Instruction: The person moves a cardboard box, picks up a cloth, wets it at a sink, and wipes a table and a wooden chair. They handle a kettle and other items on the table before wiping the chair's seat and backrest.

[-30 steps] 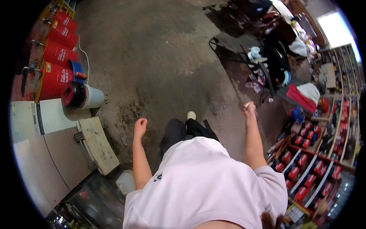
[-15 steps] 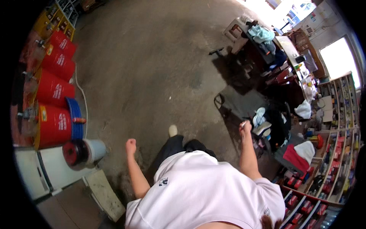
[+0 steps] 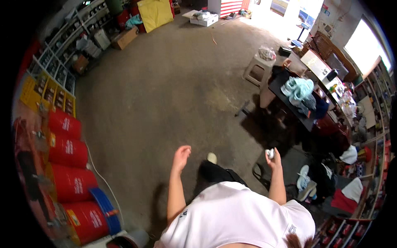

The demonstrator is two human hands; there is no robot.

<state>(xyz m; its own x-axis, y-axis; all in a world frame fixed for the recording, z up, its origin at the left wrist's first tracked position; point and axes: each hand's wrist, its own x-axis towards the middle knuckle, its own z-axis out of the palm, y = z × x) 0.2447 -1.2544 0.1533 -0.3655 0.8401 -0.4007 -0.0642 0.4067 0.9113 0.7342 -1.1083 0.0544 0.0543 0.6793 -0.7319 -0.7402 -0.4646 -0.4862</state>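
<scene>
My left hand hangs in the air ahead of my body, over the bare concrete floor. Its fingers are loosely bent and a little apart, with nothing seen in them. Out to the right, my right hand is closed around a small white object; what kind it is cannot be made out. Below that hand, nearest to it, lies a dark grey folding seat or mat with light-coloured sneakers beside it. One light shoe of mine shows in front of my dark trousers.
Red drums line the left, with a blue curved piece and a pale hose along the floor. At right stand a dark table under clothes, a whitish stool and crowded shelves. A cardboard box sits far left.
I have moved forward, so the drums and table sit lower in view and the far floor shows. My left hand has swung up and its fingers have loosened; the right still holds the white object.
</scene>
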